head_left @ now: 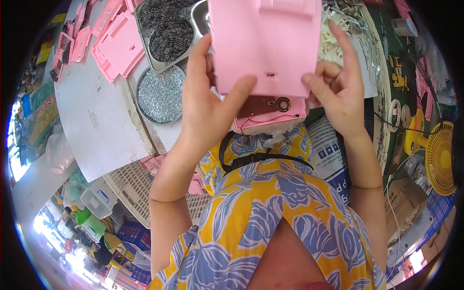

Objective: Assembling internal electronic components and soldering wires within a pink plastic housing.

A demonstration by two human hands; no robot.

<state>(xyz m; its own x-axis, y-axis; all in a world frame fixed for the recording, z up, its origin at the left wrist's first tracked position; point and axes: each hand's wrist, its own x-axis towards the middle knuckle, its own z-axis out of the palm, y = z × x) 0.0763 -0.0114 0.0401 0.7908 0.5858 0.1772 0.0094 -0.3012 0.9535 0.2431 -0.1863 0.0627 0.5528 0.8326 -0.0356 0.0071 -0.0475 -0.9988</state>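
Note:
A flat pink plastic panel (266,46) is held up in front of me between both hands. My left hand (208,87) grips its left edge, the thumb lying across the lower left corner. On the other side my right hand (338,82) pinches the lower right corner with the thumb, while the index finger points up, off the panel. Just below the panel's lower edge shows another pink plastic piece (273,121) with a brown board, a round black part and a red wire. Its upper portion is hidden behind the panel.
At the left stand a round tin of small silver screws (162,94) and a metal tray of dark springs (169,36). More pink panels (123,46) lie beyond. White plastic pieces (333,36) are heaped at the right. A yellow fan (440,157) stands far right, a basket (133,188) lower left.

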